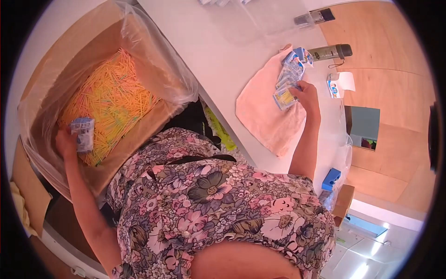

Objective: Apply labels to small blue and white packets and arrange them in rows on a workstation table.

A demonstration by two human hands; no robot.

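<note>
Inside a plastic-lined cardboard box at the left, my left hand [66,142] grips a small blue-and-white packet [83,134]. Beneath it lies a heap of thin yellow, orange and green sticks [114,100]. Over on the table, my right hand [306,96] pinches a clear blue-striped packet [284,98] with something yellow in it. That packet is at the near end of a row of similar packets [291,69]. The row rests on a pink cloth [260,100].
The box's clear plastic liner [179,88] is folded over its rim. A dark bottle [331,52], a glass [315,17] and a small white box [335,87] stand along the table's right side. A clear plastic bin [251,21] is at the back. A blue object [331,179] lies right of me.
</note>
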